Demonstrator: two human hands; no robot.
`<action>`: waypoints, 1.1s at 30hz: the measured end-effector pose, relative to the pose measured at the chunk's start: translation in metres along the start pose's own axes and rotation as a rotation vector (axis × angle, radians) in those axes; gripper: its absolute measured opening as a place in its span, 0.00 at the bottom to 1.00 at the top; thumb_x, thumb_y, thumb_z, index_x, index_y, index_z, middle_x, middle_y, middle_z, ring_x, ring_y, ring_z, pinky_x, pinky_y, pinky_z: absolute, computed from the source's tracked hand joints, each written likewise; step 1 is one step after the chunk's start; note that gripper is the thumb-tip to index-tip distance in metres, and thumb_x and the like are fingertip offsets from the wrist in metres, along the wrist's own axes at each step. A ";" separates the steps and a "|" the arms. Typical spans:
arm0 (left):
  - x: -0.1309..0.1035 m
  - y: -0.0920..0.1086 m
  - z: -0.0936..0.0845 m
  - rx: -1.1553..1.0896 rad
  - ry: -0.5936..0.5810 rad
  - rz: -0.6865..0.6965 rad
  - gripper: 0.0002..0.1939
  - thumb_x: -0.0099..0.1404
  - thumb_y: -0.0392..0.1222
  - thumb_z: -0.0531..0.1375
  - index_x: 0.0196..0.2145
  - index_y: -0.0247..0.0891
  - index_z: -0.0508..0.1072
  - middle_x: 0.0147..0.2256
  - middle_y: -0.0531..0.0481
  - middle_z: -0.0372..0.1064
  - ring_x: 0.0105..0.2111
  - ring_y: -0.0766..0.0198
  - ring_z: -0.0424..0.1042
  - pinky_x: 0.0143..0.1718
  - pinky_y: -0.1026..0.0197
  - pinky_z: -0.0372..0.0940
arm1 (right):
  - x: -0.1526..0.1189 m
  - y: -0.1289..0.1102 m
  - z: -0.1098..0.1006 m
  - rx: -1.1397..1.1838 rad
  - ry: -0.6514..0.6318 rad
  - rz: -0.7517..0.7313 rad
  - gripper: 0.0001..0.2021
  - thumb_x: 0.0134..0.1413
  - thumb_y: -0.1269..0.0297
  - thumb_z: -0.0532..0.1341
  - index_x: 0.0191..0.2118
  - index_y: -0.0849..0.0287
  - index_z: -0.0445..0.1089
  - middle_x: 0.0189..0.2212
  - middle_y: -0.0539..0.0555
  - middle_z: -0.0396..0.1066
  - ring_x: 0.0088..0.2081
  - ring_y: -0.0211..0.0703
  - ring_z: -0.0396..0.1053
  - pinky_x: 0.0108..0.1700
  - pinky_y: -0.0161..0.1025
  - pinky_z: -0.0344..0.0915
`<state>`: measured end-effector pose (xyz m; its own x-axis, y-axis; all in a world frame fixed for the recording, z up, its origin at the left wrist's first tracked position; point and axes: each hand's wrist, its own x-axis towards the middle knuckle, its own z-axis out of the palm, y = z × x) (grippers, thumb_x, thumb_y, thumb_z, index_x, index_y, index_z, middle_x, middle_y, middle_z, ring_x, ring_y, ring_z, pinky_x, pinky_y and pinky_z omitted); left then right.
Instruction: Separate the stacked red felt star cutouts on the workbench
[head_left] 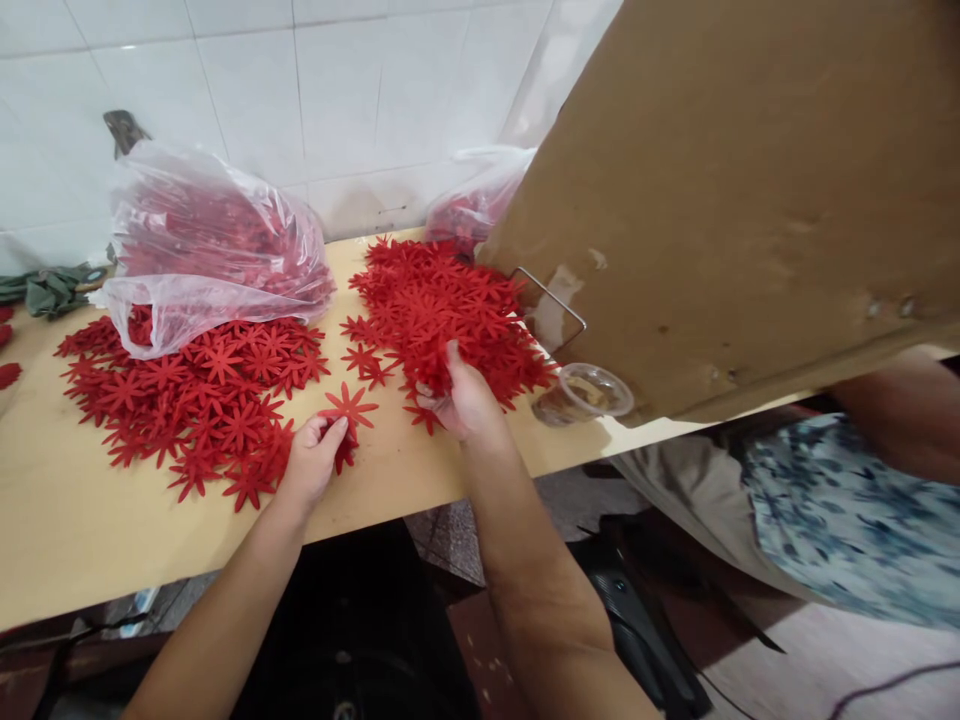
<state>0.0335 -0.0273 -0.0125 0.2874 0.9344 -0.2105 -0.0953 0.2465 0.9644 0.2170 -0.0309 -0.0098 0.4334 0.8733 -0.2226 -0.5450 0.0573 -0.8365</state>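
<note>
My left hand (321, 455) is closed, pinching a red flower cutout (349, 404) with several long petals between thumb and fingers. More red shows just below the fingertips. My right hand (461, 398) is at the near edge of the right-hand pile of red flower cutouts (442, 310). Its thumb points up, apart from the slightly blurred fingers, which reach in among the cutouts; no piece is clearly gripped. Left of my left hand spreads another pile of red flower cutouts (202, 390).
A filled plastic bag (217, 240) rests on the left pile; another bag (480, 195) stands behind the right one. A large brown board (735, 200) rises at right, with a clear plastic cup (585, 392) before it. Another person's patterned clothing (847, 520) shows beyond the board.
</note>
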 end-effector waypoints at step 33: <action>0.056 0.006 0.066 -0.356 -0.091 -0.259 0.05 0.50 0.31 0.59 0.29 0.34 0.68 0.21 0.53 0.71 0.18 0.72 0.67 0.19 0.70 0.58 | 0.053 -0.044 -0.007 -0.466 0.262 -0.410 0.20 0.38 0.66 0.59 0.43 0.58 0.61 0.30 0.50 0.67 0.25 0.35 0.65 0.25 0.36 0.64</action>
<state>0.1115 0.0093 -0.0078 0.4264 0.8078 -0.4070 -0.3268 0.5572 0.7634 0.2695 0.0096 0.0118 0.7309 0.6760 0.0940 0.0418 0.0931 -0.9948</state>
